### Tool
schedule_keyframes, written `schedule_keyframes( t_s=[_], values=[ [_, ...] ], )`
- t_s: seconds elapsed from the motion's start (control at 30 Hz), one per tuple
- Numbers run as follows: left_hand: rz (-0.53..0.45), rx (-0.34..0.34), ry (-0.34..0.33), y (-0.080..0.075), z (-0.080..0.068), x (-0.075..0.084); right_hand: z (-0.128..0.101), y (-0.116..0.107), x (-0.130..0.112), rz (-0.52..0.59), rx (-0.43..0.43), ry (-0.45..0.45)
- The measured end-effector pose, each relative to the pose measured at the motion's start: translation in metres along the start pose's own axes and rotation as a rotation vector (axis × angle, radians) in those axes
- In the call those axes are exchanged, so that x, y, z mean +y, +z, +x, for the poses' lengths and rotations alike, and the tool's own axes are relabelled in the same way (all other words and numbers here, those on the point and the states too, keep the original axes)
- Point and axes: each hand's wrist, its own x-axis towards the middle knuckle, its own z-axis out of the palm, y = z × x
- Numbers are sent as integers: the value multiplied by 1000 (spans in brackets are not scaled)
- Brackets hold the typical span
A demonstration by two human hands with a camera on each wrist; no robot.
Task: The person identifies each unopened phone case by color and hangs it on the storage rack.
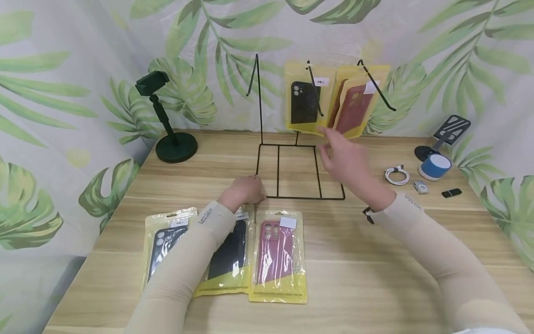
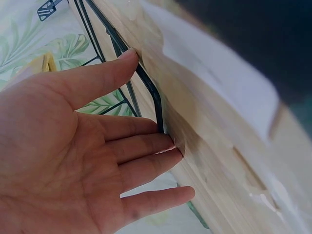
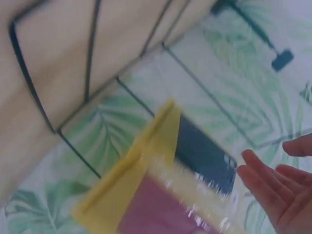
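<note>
My left hand [image 1: 244,190] is at the front left corner of a black wire display rack [image 1: 306,198]. In the left wrist view its thumb touches one stretch of the rack wire and its straight fingertips meet the corner. My right hand [image 1: 346,157], blurred, is held in the air just below the hanging pouches, its fingers extended. A packaged black phone case [image 1: 304,103] hangs from the middle hook. Packaged phone cases, a dark red one [image 1: 354,109] in front, hang on the right hook, overlapping one another. The right wrist view shows loosely bent fingers [image 3: 263,187] beside these pouches.
Three packaged phone cases lie in front of the rack: a dark one [image 1: 160,241], a black one [image 1: 227,253] and a red one [image 1: 276,253]. A green stand [image 1: 175,146] is at the left. A white cable [image 1: 396,176], blue speaker [image 1: 434,168] and black phone stand [image 1: 427,150] are at the right.
</note>
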Motion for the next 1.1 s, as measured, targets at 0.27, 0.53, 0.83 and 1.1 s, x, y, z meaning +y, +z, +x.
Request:
schedule_keyframes(
  t_s=[0.27, 0.53, 0.83, 1.1],
  values=[
    [-3, -5, -5, -1, 1, 1, -43, 22, -13, -63, -288, -43],
    [-8, -10, -7, -2, 0, 2, -61, 46, -21, 195, -699, 27],
    [-28, -3, -8, 0, 2, 0, -57, 64, -30, 284, -939, 93],
    [-36, -8, -10, 1, 2, -1, -61, 69, -34, 275, -967, 126]
  ],
)
